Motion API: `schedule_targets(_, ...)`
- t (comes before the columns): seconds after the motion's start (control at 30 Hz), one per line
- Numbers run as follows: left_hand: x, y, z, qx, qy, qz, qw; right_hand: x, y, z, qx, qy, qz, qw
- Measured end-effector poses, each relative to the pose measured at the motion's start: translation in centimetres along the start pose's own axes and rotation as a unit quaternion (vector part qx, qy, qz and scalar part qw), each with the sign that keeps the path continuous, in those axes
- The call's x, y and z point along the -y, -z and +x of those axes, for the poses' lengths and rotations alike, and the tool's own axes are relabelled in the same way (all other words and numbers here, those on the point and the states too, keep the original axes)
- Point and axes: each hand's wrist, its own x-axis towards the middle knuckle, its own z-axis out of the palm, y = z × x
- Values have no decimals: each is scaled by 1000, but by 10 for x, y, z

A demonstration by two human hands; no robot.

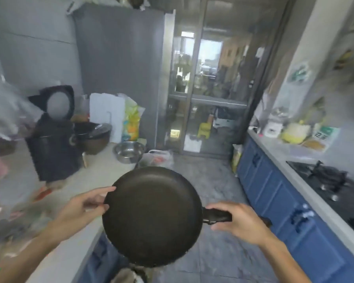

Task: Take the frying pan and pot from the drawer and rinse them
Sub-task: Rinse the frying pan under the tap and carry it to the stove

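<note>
A black frying pan [152, 215] hangs level in the air over the floor between two counters, its inside facing up. My right hand [238, 222] grips its black handle on the right. My left hand [86, 204] holds the pan's left rim, thumb at the edge and a finger stretched along it. The pot and the drawer are not clearly visible; something round shows blurred at the bottom edge under the pan.
On the left counter [102, 172] stand a steel bowl [129, 152], a dark cooker [94, 134] and bags. Blue cabinets [274, 190] with a gas hob [331, 184] run along the right. A glass door [208, 88] closes the far end.
</note>
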Motion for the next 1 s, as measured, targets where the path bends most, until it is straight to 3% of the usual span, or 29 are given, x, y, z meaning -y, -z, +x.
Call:
schedule_targets(0.17,-81,-147,124,82,-51,-30,995,-135,72,-29,-82,-96,3,992)
schedule_targets(0.37,-136,-275,262,160,-103,-18,982,-271,117,-17,-123,-173,2,977)
schedule_targets(0.77,-158,-503,584,294,-144,-57,943,-488,192,131,-166,-317,-38,933)
schedule_targets(1.0,-205,-632,738,386,-151,-41,909,-603,242,201,-178,-428,13,886)
